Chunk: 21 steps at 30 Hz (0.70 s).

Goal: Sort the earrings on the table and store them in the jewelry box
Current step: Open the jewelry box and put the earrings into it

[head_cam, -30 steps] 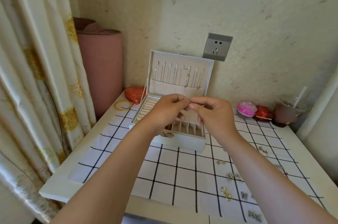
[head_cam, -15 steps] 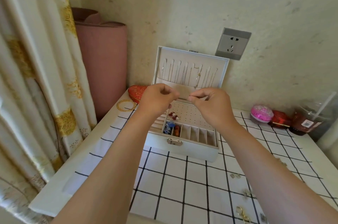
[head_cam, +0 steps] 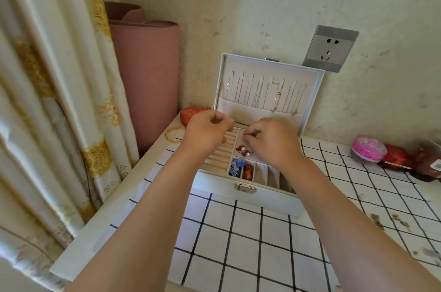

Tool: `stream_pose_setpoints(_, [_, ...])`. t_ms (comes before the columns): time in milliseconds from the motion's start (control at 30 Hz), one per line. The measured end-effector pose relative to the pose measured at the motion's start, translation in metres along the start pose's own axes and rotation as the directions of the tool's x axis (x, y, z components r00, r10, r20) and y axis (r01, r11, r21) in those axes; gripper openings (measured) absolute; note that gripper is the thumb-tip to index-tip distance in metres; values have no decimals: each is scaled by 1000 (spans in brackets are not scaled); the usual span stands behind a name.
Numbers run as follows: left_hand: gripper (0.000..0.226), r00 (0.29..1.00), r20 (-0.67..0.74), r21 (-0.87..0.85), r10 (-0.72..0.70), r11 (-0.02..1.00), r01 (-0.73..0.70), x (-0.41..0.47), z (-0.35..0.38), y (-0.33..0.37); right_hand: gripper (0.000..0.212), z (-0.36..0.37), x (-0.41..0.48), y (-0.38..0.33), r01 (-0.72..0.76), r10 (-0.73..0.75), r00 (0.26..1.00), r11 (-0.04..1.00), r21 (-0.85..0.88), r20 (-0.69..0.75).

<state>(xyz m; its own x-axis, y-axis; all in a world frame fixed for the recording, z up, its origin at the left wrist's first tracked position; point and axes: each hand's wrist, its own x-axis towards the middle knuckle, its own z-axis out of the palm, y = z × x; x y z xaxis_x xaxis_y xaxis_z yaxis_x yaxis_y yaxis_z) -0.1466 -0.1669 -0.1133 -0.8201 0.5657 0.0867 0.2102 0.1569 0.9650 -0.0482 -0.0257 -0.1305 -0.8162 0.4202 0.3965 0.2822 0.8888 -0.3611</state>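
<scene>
Hovering over jewelry box (head_cam: 262, 198), left hand (head_cam: 207, 134) and right hand (head_cam: 272, 141) curl

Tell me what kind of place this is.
Most likely a room in a home, perhaps a bedroom corner: a patterned curtain hangs beside a small table holding an open jewelry box, under a wall socket.

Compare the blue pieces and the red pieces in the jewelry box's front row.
The blue pieces fill the leftmost front compartment; the red pieces sit one compartment rightward. The blue pieces look small and many; the red pieces fewer, larger. Both lie inside the open jewelry box.
</scene>
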Motion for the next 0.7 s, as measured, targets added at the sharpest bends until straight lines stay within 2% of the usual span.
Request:
stream_pose_setpoints(200, [12, 999, 4, -58, -48, 997, 48, -4, 1, 3, 5, 2, -1, 0, 48, -48, 999, 999, -14, -25])
stream_pose_setpoints(400, [9, 997, 22, -90, -69, 993, 71, -7, 5, 8, 11, 1, 1, -1, 92, -86, 994, 993, -79, 68])
stream_pose_setpoints(533, [10, 985, 91, -192, -148, 968, 163, -9, 4, 8, 13, 1, 6, 2, -54, 45, 989, 997, 62, 141])
stream_pose_setpoints(600, [10, 977, 122, -232, -177, 952, 202, -9, 3, 8, 16, -2, 6, 3, -121, 94, 987, 971, 206, 133])
stream_pose_setpoints(700, [12, 966, 160, -274, -203, 931, 241, -10, 2, 11, 19, -16, 7, -5, -110, 91, 994, 903, 416, 65])
